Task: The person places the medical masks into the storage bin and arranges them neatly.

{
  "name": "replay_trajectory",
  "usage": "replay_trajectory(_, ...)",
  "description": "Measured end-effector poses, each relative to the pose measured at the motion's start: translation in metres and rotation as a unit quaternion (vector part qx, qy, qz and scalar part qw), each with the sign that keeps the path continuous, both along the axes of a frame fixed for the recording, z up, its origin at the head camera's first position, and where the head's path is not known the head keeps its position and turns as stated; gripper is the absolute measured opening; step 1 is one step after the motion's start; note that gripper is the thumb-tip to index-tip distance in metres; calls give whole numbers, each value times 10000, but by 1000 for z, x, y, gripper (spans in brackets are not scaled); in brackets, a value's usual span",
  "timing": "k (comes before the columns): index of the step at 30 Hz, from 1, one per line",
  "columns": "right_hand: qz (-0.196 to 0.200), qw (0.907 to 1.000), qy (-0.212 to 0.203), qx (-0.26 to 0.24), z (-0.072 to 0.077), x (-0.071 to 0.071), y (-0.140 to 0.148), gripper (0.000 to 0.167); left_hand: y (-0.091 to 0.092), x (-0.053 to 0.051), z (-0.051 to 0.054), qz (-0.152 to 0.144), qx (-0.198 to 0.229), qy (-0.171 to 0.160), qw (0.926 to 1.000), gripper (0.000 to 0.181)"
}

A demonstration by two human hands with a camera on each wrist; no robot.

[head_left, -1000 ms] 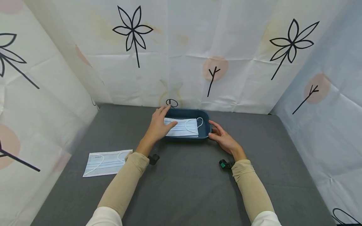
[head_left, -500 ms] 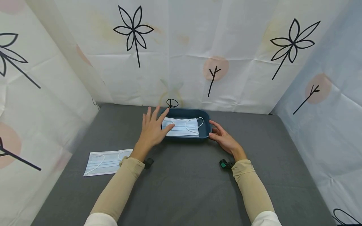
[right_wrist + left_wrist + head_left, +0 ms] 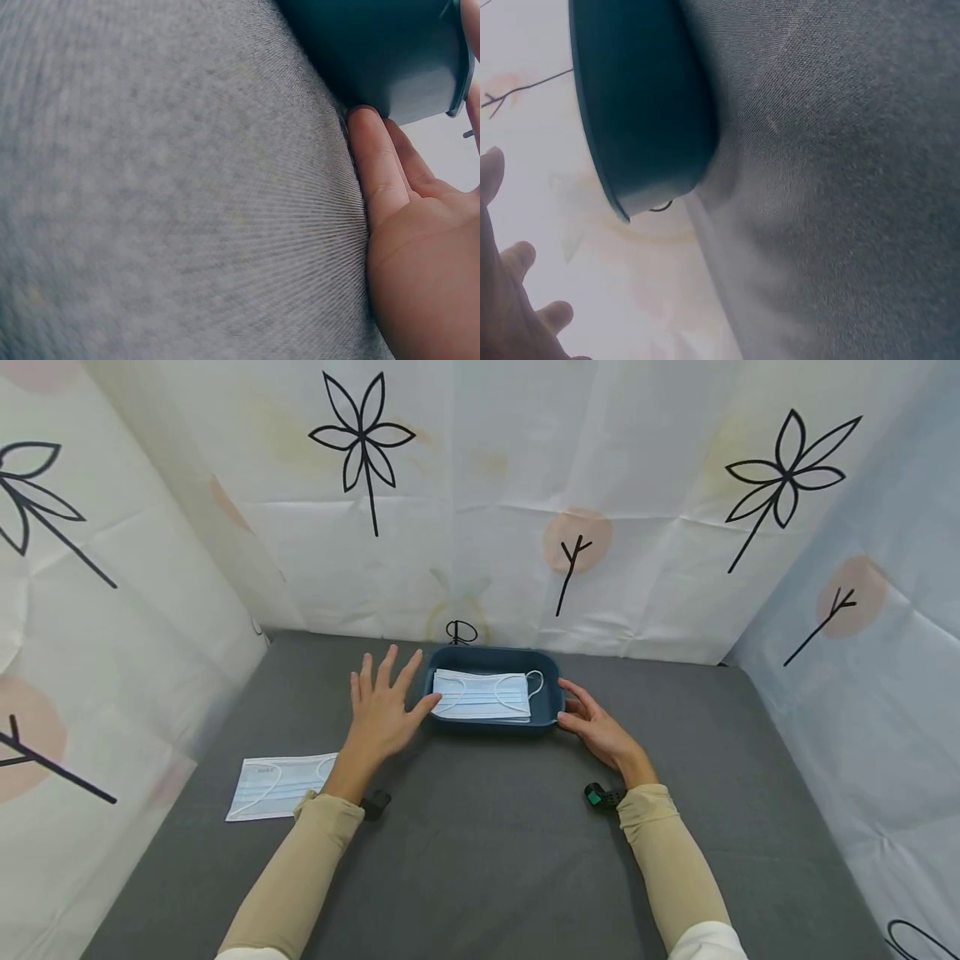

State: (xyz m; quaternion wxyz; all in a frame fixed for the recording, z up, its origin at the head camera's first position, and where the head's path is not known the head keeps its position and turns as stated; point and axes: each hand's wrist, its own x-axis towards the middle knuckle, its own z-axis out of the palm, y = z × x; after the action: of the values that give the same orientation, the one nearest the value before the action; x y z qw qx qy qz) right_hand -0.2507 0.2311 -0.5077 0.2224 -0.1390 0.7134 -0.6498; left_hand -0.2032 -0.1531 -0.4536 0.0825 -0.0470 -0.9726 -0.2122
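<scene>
A dark blue-green tray (image 3: 495, 728) stands at the back of the table, holding a small stack of light blue face masks (image 3: 480, 696) with white ear loops. My left hand (image 3: 381, 718) hovers just left of the tray, fingers spread and thumb tip near the tray's left end; it holds nothing. In the left wrist view the tray's side (image 3: 641, 105) shows apart from the fingers. My right hand (image 3: 600, 731) rests against the tray's right end, its loosely bent fingers touching the wall. Another face mask (image 3: 273, 787) lies flat at the left, partly covered by my left forearm.
A grey cloth (image 3: 480, 860) covers the table. White curtains (image 3: 480, 468) printed with flowers surround it at the back and both sides, with the tray close to the back one. Dark wrist cameras (image 3: 602, 795) sit on both wrists.
My left hand has moved left, away from above the masks in the tray, and its fingers have spread. My right hand stays at the tray's right end.
</scene>
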Motion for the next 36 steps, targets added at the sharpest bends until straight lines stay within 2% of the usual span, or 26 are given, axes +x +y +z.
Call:
replay_trajectory(10,26,10000,-5,-4,2,3,0,74,-25,12,-2,324,162,103,9993,81)
replay_trajectory(19,31,10000,-11,-11,0,1,2,74,-60,22,-3,562,230,98,9981,83)
replay_trajectory(27,7,10000,-37,16,0,0,1,73,-91,34,-2,696,418,-143,9966,88)
replay_trajectory(36,-21,10000,-86,11,0,0,1,73,-123,48,-12,633,497,-419,9959,93)
